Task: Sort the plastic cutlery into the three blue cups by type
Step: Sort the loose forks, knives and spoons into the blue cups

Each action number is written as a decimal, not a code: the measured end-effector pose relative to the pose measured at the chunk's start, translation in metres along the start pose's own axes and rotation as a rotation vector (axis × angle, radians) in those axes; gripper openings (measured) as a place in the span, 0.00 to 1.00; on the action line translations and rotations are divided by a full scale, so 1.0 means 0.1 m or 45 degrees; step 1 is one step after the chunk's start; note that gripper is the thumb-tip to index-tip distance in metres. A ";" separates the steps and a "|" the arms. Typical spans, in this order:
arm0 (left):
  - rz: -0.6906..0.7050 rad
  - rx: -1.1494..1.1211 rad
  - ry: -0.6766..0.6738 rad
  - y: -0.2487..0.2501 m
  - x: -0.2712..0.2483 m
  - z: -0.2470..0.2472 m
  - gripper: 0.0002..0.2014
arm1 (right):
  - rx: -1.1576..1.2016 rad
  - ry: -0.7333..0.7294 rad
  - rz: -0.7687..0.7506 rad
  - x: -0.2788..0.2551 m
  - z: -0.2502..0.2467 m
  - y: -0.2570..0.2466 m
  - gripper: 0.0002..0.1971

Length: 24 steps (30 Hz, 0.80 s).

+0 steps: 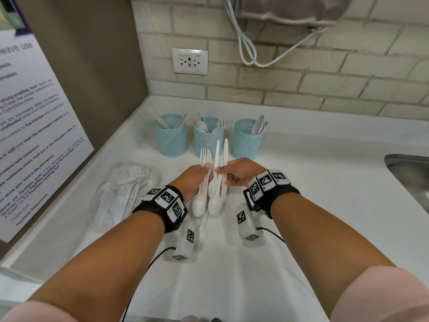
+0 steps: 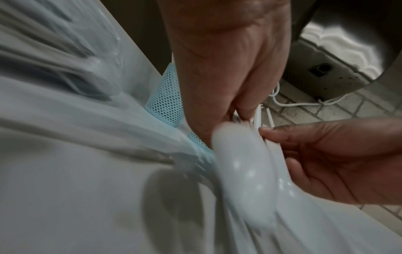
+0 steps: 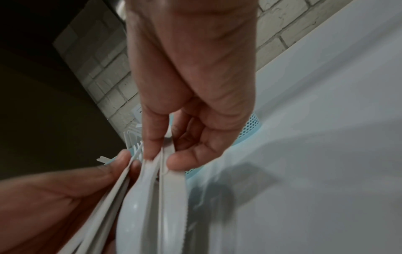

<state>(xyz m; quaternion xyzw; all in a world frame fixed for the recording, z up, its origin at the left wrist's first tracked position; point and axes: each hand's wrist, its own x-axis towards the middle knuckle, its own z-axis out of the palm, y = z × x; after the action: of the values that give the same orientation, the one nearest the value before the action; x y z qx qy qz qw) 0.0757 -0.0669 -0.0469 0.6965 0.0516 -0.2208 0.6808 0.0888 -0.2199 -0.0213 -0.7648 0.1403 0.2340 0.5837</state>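
Head view: left hand (image 1: pixel 193 182) grips mixed cutlery bundle (image 1: pixel 210 180) above bench (image 1: pixel 301 205), before the three blue cups (image 1: pixel 206 138). Right hand (image 1: pixel 236 175) fingers (image 3: pixel 155 137) pinch a knife and spoon. Sorting underway; next, separate one type, drop in matching cup.

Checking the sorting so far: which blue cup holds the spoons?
The right-hand cup, nearest the sink; rounded spoon bowls stick out of it. The middle cup shows fork tines.
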 end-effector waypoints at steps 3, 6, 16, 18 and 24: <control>-0.027 0.054 0.006 -0.01 0.00 0.01 0.19 | -0.041 -0.007 0.058 0.00 0.01 -0.05 0.11; -0.036 0.251 0.043 -0.05 0.05 0.02 0.27 | -0.112 0.014 0.097 0.04 0.05 -0.07 0.15; 0.128 0.311 0.179 -0.16 0.15 -0.04 0.14 | -0.058 0.059 0.027 0.15 0.10 -0.03 0.18; 0.180 0.255 0.130 -0.16 0.13 -0.03 0.11 | 0.022 0.126 -0.052 0.22 0.07 0.02 0.12; 0.179 0.098 0.055 -0.18 0.11 -0.04 0.06 | 0.035 0.163 -0.124 0.27 0.10 0.06 0.11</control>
<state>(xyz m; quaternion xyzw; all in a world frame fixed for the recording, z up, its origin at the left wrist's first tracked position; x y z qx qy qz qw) 0.0797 -0.0646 -0.0674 0.7288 0.0088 -0.1590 0.6659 0.1074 -0.2105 -0.0427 -0.7761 0.1432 0.1541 0.5946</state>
